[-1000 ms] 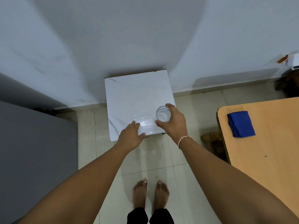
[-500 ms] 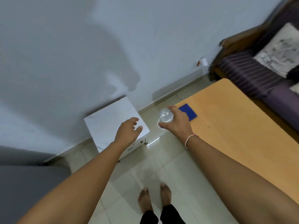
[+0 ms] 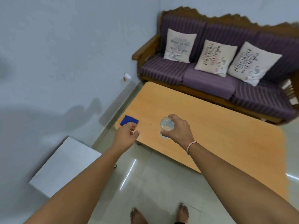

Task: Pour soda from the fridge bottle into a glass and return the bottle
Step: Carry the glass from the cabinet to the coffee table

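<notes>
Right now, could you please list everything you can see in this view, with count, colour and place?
glass: one, clear, held above the table's near-left part
table: one, light wood, centre right
cloth: one, blue, on the table's left corner
sofa: one, purple striped cushions and dark wood frame, behind the table
pillows: three, cream with print, on the sofa
white box: one, lower left on the floor
hands: left hand loosely curled, holding nothing; right hand gripping the glass
feet: two, bare, bottom edge

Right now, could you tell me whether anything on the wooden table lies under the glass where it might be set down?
Nothing visible does. The right hand holds the glass over bare wooden table; the blue cloth lies off to its left.
</notes>
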